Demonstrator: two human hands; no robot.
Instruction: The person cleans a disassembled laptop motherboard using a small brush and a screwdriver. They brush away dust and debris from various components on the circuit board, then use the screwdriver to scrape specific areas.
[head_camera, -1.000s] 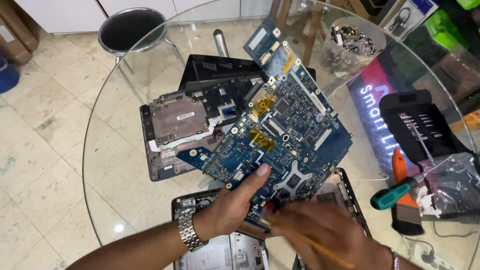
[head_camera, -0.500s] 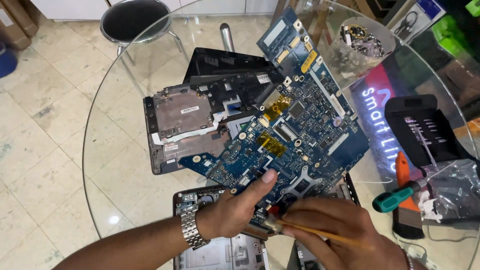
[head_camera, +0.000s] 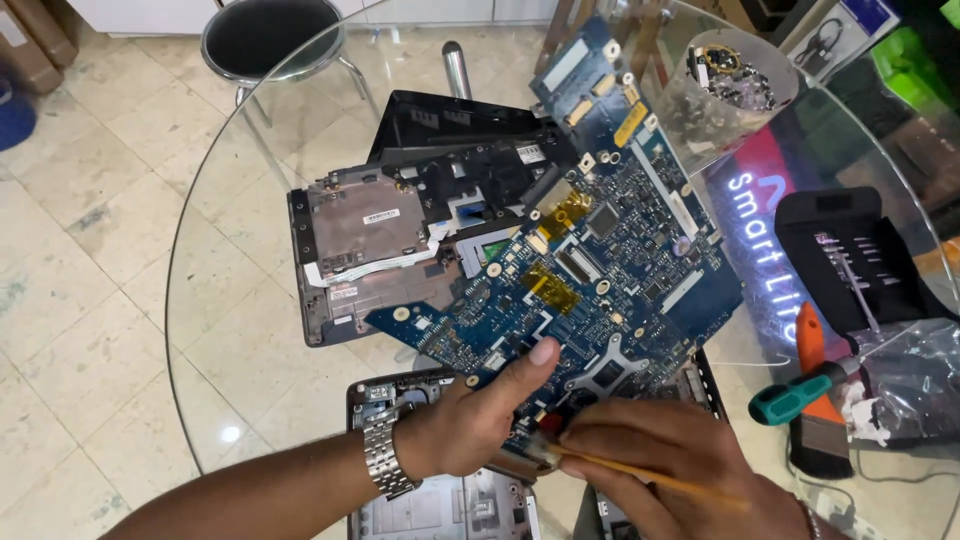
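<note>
My left hand (head_camera: 478, 418), with a metal watch on its wrist, grips the near edge of a large blue laptop motherboard (head_camera: 590, 265) and holds it tilted above the glass table. My right hand (head_camera: 668, 468) is closed on a thin wooden-handled brush (head_camera: 640, 476) whose head touches the board's near edge, next to the left thumb. Behind the board lies an open black laptop base (head_camera: 385, 245) with a metal plate on its left side.
The round glass table (head_camera: 235, 330) carries a second laptop part (head_camera: 440, 500) under my forearms, a green-handled screwdriver (head_camera: 800, 395), a black bit set (head_camera: 850, 265), a clear cup of screws (head_camera: 730, 85) and a plastic bag (head_camera: 915, 380). A black stool (head_camera: 270, 35) stands on the tiled floor.
The motherboard has shifted slightly right and up in view while both hands stayed at its near edge; the brush stays against the board.
</note>
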